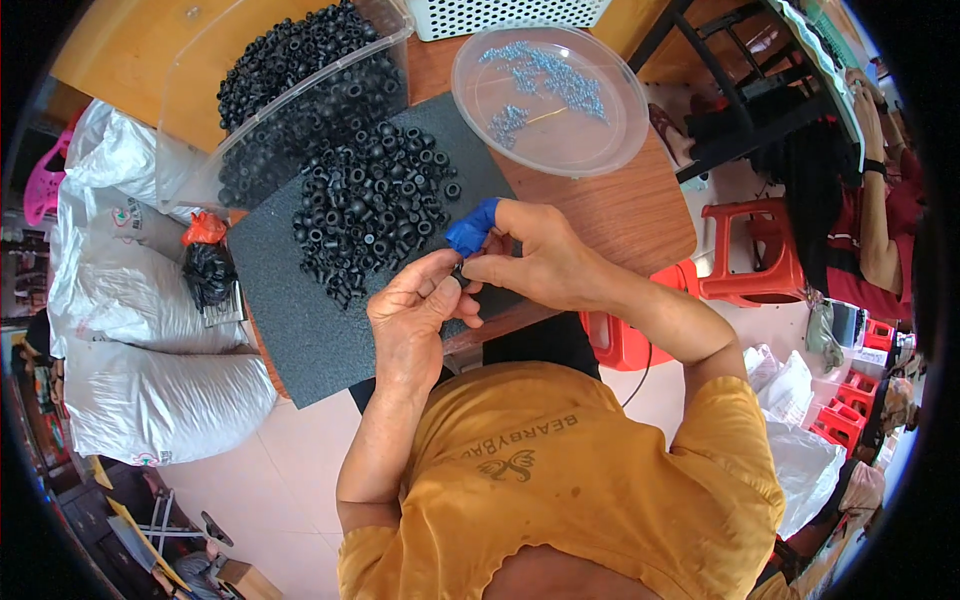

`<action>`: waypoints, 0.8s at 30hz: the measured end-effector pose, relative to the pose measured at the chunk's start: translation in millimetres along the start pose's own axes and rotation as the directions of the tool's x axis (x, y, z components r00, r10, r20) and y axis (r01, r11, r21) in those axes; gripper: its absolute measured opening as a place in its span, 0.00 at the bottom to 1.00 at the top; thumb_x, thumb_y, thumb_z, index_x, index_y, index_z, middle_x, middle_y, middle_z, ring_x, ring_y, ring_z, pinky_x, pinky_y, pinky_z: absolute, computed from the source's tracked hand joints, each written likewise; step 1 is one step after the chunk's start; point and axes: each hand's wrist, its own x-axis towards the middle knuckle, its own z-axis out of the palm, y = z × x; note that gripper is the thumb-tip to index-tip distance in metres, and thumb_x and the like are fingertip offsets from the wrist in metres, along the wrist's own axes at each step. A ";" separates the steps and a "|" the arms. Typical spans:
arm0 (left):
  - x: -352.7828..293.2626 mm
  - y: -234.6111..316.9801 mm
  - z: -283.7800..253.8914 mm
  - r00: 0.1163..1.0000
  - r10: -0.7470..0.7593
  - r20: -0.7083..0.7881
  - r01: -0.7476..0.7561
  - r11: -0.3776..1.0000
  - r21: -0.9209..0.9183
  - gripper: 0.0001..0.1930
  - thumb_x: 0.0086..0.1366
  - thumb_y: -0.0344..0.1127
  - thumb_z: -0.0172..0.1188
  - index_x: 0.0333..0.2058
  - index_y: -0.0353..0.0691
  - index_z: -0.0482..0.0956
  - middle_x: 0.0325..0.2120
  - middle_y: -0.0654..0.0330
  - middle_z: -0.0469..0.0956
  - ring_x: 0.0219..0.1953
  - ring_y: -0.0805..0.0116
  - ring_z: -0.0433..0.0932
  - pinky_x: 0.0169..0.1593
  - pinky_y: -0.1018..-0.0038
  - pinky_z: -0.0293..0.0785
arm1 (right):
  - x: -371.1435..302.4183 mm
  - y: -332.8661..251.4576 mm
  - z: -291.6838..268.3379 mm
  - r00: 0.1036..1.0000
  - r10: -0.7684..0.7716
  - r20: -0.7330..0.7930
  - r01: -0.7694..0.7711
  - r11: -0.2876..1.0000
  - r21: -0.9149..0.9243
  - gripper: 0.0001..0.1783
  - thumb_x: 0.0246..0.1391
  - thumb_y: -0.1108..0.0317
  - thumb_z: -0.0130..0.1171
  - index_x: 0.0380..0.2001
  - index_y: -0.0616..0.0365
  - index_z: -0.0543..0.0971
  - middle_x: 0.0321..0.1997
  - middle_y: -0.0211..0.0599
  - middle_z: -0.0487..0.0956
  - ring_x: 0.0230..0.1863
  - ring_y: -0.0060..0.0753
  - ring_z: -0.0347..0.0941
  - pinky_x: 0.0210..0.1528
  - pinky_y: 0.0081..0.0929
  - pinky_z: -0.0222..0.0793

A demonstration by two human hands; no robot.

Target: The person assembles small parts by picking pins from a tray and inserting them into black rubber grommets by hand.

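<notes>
Over the front edge of a dark grey mat (275, 300), my two hands meet. In my left hand (412, 305), thumb and fingers pinch a small black part (461, 274), mostly covered by the fingers. My right hand (535, 255) closes against it from the other side, thumb tip beside the part. A blue wrapping (472, 230) covers a right fingertip; whatever that hand grips is hidden. Just beyond my hands lies a pile of small round black parts (370, 205), hollow and rubber-like.
A clear bin (190, 170) of black parts stands at the back left. To the right sits a round clear lid (560, 150) with tiny blue pieces. A white basket (510, 18) is behind. White sacks (160, 400) flank the table's left; red stools (750, 250) and a seated person are right.
</notes>
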 end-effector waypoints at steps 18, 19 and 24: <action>-2.5 0.6 -0.7 0.998 -0.041 0.046 0.044 0.997 -0.069 0.09 0.65 0.27 0.49 0.41 0.26 0.69 0.29 0.49 0.77 0.24 0.61 0.79 0.27 0.70 0.79 | -4.6 12.3 6.0 0.972 -0.234 -0.001 0.226 0.938 -0.264 0.11 0.44 0.73 0.64 0.33 0.60 0.76 0.28 0.35 0.75 0.29 0.25 0.72 0.30 0.22 0.69; -3.9 -1.2 0.1 0.999 -0.017 0.030 0.017 1.000 -0.006 0.10 0.65 0.28 0.50 0.41 0.27 0.69 0.29 0.48 0.77 0.24 0.59 0.79 0.27 0.69 0.79 | -4.3 12.7 6.6 0.972 -0.235 0.000 0.227 0.937 -0.264 0.11 0.44 0.73 0.64 0.33 0.60 0.76 0.28 0.35 0.75 0.29 0.25 0.72 0.30 0.22 0.69; -5.9 -6.7 -1.5 0.999 0.028 0.031 -0.029 1.000 0.007 0.11 0.65 0.31 0.51 0.40 0.27 0.68 0.29 0.47 0.77 0.24 0.58 0.80 0.27 0.68 0.79 | -3.6 11.4 7.3 0.975 -0.221 0.013 0.217 0.944 -0.248 0.13 0.43 0.72 0.65 0.34 0.60 0.76 0.28 0.36 0.75 0.29 0.25 0.73 0.30 0.21 0.69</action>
